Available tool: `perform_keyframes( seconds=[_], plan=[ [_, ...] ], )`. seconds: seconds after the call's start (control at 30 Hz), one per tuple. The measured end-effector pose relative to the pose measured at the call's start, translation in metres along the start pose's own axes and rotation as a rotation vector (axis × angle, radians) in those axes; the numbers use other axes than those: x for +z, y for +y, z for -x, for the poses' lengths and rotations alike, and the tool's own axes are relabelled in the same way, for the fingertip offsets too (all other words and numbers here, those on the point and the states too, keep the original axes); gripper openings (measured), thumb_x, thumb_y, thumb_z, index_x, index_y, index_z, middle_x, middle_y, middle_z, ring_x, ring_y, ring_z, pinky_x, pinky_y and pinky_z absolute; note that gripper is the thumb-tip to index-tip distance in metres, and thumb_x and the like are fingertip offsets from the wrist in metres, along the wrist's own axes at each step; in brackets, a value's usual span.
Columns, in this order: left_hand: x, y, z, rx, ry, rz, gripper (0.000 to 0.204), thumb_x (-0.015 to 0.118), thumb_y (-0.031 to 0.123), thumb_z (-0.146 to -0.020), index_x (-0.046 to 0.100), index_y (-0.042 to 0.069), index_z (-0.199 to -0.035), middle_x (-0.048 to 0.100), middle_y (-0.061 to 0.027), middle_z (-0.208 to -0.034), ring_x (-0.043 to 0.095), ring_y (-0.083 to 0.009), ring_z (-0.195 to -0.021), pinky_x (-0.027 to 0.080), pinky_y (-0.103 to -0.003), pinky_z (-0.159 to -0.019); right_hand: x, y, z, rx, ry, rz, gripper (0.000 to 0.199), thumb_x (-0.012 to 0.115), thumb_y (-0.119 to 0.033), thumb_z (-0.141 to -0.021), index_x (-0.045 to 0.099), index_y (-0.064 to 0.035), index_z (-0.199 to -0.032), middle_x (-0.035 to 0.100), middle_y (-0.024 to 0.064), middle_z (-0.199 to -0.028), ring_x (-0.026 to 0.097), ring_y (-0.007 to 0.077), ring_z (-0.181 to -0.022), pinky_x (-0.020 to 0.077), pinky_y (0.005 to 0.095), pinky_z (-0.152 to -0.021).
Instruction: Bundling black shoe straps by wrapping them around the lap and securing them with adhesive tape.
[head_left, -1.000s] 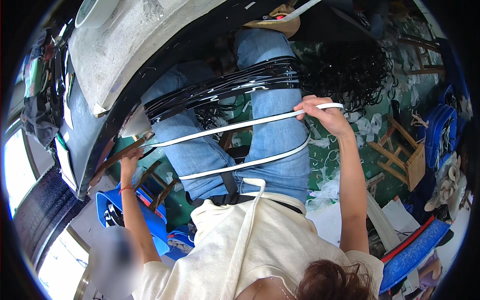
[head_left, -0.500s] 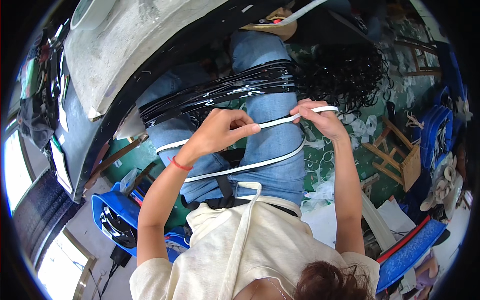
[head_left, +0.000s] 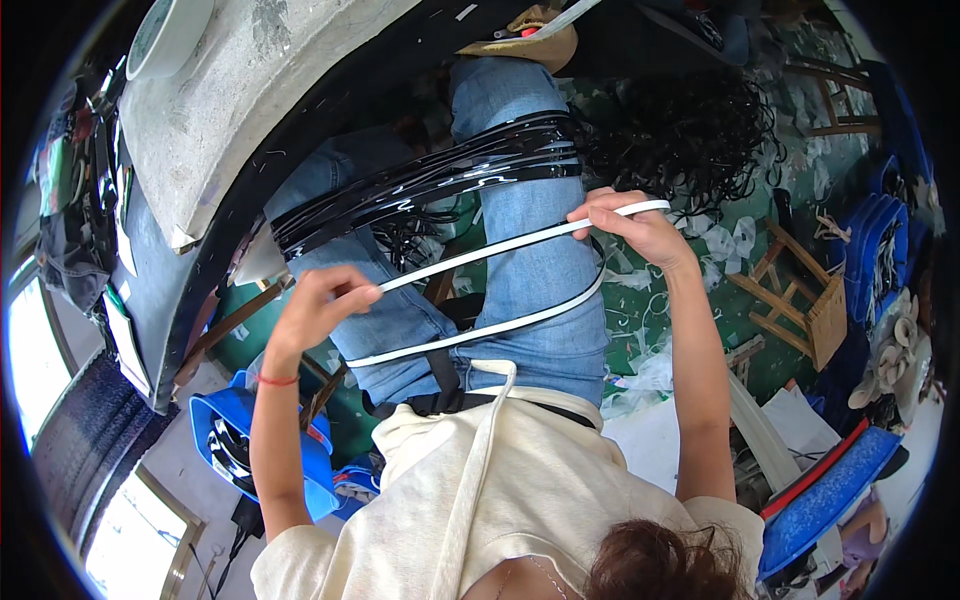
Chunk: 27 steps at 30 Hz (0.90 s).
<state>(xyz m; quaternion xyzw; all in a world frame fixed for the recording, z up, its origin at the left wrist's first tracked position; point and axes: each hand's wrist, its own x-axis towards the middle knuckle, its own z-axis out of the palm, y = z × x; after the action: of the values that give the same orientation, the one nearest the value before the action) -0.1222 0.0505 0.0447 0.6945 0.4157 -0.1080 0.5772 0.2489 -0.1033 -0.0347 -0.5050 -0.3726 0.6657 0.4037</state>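
The left hand (head_left: 322,303) had just moved away from the right hand (head_left: 638,226), so a longer bit of the white strip (head_left: 480,254) ran straight between them. Both hands pinched it with thumb and fingers. It sat above the blue jeans (head_left: 540,275), and 1 more white length crossed both legs. Shiny black strips (head_left: 440,181) lay over the knees, close in the way. A wooden stool (head_left: 828,322) stood at right, a blue bin (head_left: 318,465) at left.

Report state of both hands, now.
Left hand: closed, pinching the black-edged white strip.
Right hand: closed, pinching the same strip farther right.
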Motion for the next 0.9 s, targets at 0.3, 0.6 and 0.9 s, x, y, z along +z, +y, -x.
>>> perform_keyframes(
  seconds=[0.3, 0.6, 0.9],
  plan=[
    [-0.050, -0.071, 0.073, -0.221, 0.221, 0.063, 0.018, 0.067, 0.017, -0.083, 0.066, 0.000, -0.078, 0.061, -0.0010, -0.067, 0.055, -0.0068, -0.064, 0.043, -0.022, -0.061, 0.003, -0.004, -0.002, 0.006, 0.009, 0.035, 0.025, 0.059, -0.022, -0.088, 0.070, -0.0023, -0.098, 0.068, 0.0066, -0.080, 0.057, 0.0128, -0.080, 0.0430, 0.0275, -0.076],
    [-0.047, -0.088, 0.067, -0.245, 0.229, 0.101, 0.019, 0.066, 0.018, -0.084, 0.066, 0.000, -0.079, 0.061, -0.0004, -0.068, 0.053, -0.0058, -0.064, 0.041, -0.021, -0.061, 0.005, -0.001, 0.004, 0.037, 0.204, 0.040, 0.013, 0.070, -0.011, -0.080, 0.067, -0.0004, -0.087, 0.063, 0.0033, -0.077, 0.058, 0.0102, -0.073, 0.0464, 0.0234, -0.066],
    [-0.047, -0.088, 0.066, -0.239, 0.237, 0.097, 0.019, 0.066, 0.018, -0.085, 0.066, 0.000, -0.080, 0.061, -0.0002, -0.068, 0.052, -0.0052, -0.064, 0.041, -0.021, -0.060, 0.011, 0.005, 0.003, 0.020, 0.274, 0.104, 0.014, 0.073, -0.014, -0.077, 0.064, -0.0029, -0.078, 0.060, -0.0009, -0.072, 0.051, 0.0055, -0.066, 0.0405, 0.0210, -0.058]
  ],
)
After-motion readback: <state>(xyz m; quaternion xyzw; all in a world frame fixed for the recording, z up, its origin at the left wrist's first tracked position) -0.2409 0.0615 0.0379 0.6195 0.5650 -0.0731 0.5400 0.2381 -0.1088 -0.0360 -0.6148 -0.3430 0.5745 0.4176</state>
